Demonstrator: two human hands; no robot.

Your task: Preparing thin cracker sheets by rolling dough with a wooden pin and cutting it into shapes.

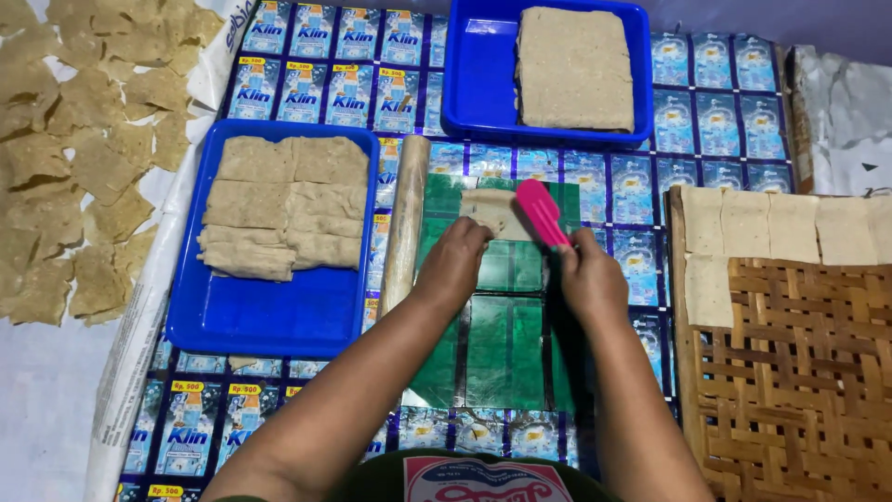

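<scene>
My right hand (590,274) grips a pink flat scraper (542,211), its blade angled up and left over a thin beige dough piece (494,210). That piece lies on a green plastic sheet (502,344) spread in front of me. My left hand (455,260) rests with its fingers closed on the near left part of the dough piece, pressing it down. A wooden rolling pin (405,223) lies lengthwise just left of the green sheet, close to my left forearm.
A blue tray (269,316) at left holds stacked dough slabs (283,204). Another blue tray (478,84) at the back holds a thick dough block (574,67). A woven bamboo rack (790,372) at right carries thin squares (771,228). Dried crackers (84,139) lie far left.
</scene>
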